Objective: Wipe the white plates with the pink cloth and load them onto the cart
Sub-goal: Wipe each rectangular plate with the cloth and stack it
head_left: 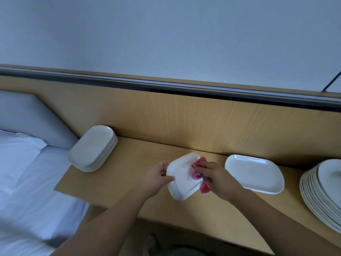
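Here, the left hand (pixel 156 175) grips a white plate (pixel 181 179) by its left edge above the wooden desk (pixel 118 174); the right hand (pixel 215 175), fingers curled, presses the pink cloth (pixel 196 174) against its right side.

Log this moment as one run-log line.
phase: wiping | left hand: holds plate edge | right hand: grips pink cloth against plate | cart: not in view

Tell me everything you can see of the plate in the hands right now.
The held plate is white, glossy and ceramic-looking, a rounded rectangle with a raised rim. It is held tilted over the wooden desk. The left hand grips its left edge, and the right hand presses the pink cloth against its right side. No chips or dirt show.
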`<state>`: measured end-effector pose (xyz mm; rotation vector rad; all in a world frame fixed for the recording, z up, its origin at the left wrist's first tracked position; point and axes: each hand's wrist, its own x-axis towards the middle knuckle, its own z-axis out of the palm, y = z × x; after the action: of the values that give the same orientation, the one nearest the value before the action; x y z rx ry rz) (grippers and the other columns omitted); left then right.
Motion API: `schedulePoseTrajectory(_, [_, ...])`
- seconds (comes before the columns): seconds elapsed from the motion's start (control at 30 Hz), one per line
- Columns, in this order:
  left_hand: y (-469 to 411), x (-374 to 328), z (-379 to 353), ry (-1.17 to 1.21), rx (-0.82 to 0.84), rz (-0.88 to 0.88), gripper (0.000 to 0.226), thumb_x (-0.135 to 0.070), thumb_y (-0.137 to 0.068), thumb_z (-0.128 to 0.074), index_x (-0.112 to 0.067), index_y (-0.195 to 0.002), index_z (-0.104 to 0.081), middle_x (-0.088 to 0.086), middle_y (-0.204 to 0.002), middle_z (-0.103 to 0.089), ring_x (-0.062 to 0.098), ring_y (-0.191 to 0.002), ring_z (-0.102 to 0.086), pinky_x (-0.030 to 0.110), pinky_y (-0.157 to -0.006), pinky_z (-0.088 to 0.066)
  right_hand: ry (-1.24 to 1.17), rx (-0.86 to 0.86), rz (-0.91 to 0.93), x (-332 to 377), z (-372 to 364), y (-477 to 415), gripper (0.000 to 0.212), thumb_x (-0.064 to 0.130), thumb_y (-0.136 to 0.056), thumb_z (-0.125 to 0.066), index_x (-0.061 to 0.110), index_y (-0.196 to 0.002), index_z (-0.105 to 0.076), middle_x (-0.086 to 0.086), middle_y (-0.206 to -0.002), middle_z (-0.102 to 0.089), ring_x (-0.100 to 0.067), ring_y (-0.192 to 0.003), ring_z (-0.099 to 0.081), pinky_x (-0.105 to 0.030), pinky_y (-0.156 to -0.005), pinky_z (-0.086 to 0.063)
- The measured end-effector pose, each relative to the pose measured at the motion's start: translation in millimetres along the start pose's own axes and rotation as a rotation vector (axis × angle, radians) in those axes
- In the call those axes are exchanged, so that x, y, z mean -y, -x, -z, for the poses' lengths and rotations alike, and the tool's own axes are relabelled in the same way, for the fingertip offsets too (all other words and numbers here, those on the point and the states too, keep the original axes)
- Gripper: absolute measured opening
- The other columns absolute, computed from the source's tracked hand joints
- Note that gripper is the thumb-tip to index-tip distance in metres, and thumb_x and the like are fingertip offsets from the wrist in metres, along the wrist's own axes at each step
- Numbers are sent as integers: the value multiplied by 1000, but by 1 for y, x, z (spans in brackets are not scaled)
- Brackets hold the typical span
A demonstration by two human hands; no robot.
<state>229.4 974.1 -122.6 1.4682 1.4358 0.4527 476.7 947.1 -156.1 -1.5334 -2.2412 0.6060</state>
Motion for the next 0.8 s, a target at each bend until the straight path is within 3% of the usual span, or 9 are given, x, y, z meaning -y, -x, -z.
schedulePoseTrajectory(0.13, [15, -14, -2, -55, -151, -7, 28, -22, -86, -68, -23, -114, -62, -10, -100, -66, 2, -90, -61, 14, -70, -48, -111, -2, 19, 4, 18, 1, 48, -4, -91, -50, 18, -134, -57, 4, -130, -58, -17, -108, -57, -19, -91, -46])
schedulePoseTrajectory(0.2, [21, -19, -1, -99, -203, -21, 25, -24, -87, -66, -24, -112, -64, -9, -98, -67, 6, -88, -63, 20, -72, -52, -213, -3, 30, 7, 26, 0, 47, -7, -92, -47, 16, -131, -59, 2, -125, -59, -16, -94, -63, -13, -79, -51])
schedulePoseTrajectory(0.33, [34, -22, 10, -128, -325, -86, 18, -22, -89, -65, -27, -106, -67, -13, -91, -66, 6, -83, -64, 19, -68, -51, -342, -23, 63, 16, 36, -8, 40, -4, -96, -46, 16, -127, -62, -2, -115, -60, -13, -74, -66, -12, -67, -51])
schedulePoseTrajectory(0.43, [45, -17, 22, -213, -407, -161, 17, -19, -89, -64, -25, -104, -70, -14, -86, -65, 2, -79, -61, 13, -64, -42, -335, -50, 111, 23, 35, -16, 43, -7, -94, -48, 16, -128, -61, 0, -117, -60, 4, -83, -64, -7, -69, -48])
schedulePoseTrajectory(0.53, [54, -5, 38, -388, -511, -270, 18, -15, -88, -66, -18, -105, -72, -10, -85, -64, 7, -78, -59, 20, -66, -46, -229, -86, 193, 32, 30, -26, 49, -9, -89, -53, 17, -130, -61, 9, -124, -57, 18, -104, -51, -1, -85, -38])
schedulePoseTrajectory(0.6, [58, 7, 49, -471, -586, -339, 18, -11, -86, -68, -15, -104, -72, -5, -88, -66, 12, -80, -61, 27, -69, -50, -171, -94, 229, 38, 26, -36, 52, -8, -86, -57, 19, -131, -60, 11, -126, -55, 18, -111, -41, 2, -94, -26])
schedulePoseTrajectory(0.67, [62, 18, 61, -504, -662, -369, 18, -8, -85, -70, -13, -101, -74, -3, -88, -68, 12, -81, -62, 22, -70, -48, -138, -76, 223, 46, 22, -46, 52, -4, -88, -57, 22, -133, -58, 11, -132, -54, 6, -117, -42, -3, -99, -25])
schedulePoseTrajectory(0.73, [64, 28, 75, -526, -728, -368, 15, -10, -85, -69, -13, -98, -75, -4, -87, -69, 8, -81, -59, 17, -71, -44, -138, -48, 230, 58, 21, -55, 52, -4, -89, -54, 24, -134, -57, 13, -132, -52, 2, -121, -47, -8, -99, -30])
schedulePoseTrajectory(0.8, [65, 39, 91, -536, -771, -350, 17, -20, -88, -61, -14, -95, -76, -5, -84, -69, 3, -80, -56, 18, -71, -44, -156, -22, 243, 70, 20, -64, 51, -9, -89, -52, 18, -132, -59, 11, -125, -52, 22, -113, -41, 3, -89, -29])
